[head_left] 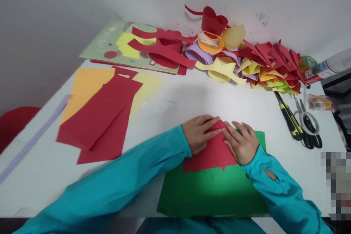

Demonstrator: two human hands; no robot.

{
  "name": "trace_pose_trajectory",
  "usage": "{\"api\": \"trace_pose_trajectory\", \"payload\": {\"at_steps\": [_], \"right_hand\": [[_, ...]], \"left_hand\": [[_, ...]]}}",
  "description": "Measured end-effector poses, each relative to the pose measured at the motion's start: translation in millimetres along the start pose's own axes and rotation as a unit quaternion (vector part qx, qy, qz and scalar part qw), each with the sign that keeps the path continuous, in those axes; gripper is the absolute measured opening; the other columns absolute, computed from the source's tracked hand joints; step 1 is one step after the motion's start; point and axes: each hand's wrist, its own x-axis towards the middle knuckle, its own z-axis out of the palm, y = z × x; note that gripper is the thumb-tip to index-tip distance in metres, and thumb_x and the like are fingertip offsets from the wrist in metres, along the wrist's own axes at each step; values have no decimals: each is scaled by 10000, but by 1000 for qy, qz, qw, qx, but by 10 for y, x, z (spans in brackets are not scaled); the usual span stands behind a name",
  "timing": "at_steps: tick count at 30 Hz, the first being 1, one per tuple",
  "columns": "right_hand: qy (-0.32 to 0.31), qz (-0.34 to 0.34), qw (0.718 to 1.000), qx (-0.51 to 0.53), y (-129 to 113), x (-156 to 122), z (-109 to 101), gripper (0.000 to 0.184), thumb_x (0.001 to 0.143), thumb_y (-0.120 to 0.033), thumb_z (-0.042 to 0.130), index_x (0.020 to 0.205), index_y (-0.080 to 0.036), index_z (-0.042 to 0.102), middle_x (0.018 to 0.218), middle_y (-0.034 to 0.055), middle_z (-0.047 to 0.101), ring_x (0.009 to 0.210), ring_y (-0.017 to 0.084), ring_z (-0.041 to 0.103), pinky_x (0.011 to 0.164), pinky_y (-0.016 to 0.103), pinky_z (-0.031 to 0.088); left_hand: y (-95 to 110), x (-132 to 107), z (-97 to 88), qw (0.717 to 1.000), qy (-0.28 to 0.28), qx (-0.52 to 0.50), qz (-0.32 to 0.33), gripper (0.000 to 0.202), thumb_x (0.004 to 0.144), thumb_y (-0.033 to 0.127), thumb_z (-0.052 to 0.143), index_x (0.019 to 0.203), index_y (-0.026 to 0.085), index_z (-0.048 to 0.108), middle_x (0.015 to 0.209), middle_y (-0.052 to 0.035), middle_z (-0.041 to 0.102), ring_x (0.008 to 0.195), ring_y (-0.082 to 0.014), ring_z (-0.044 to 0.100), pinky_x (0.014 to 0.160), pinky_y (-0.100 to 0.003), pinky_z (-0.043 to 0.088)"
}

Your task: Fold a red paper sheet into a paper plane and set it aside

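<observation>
A piece of red paper [207, 159] lies on a green sheet [214, 193] at the table's front edge. Its top comes to a point between my hands, and a small pointed tab sticks out of its lower edge. My left hand [199, 133] rests on the paper's upper left side, fingers stretched towards the point. On the upper right side lies my right hand [241, 140], its fingers spread and flat, partly over the green sheet. The fingertips of both hands nearly meet close to the point. My left thumb is hard to make out.
Red sheets [109, 109] overlap orange paper [89, 84] on the left, beside a purple strip [35, 137]. Behind are curled red cutouts [167, 51] on a printed green folder [104, 45], and a paper pile [274, 62]. A utility knife [290, 119], scissors [308, 137] and tape roll [309, 123] lie right.
</observation>
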Motion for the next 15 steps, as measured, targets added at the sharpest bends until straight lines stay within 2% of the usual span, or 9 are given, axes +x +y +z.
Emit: {"api": "trace_pose_trajectory", "payload": {"at_steps": [6, 10, 15], "right_hand": [[0, 1, 1000, 4, 15, -13, 15, 302, 858, -276, 491, 1141, -207, 573, 1268, 23, 519, 1105, 252, 464, 903, 441, 347], [-3, 5, 1000, 11, 8, -10, 3, 307, 860, -274, 484, 1143, -196, 574, 1271, 26, 515, 1112, 254, 460, 901, 441, 357], [-4, -12, 1000, 26, -54, 29, -11, 318, 854, -285, 484, 1113, -132, 586, 1261, 65, 522, 1169, 269, 423, 972, 486, 297]], "left_hand": [[-77, -36, 38, 998, 15, -50, 19, 521, 641, 200, 527, 1154, 287, 502, 1365, -108, 309, 1118, -325, 333, 862, -500, 383], [-41, 5, -10, 999, -1, -36, 9, 515, 612, 185, 542, 1120, 277, 528, 1338, -115, 335, 1103, -326, 342, 859, -492, 389], [48, 114, -118, 1000, -20, 5, 3, 348, 675, 197, 525, 1018, 243, 561, 1216, -126, 449, 1027, -283, 400, 815, -451, 424]]}}
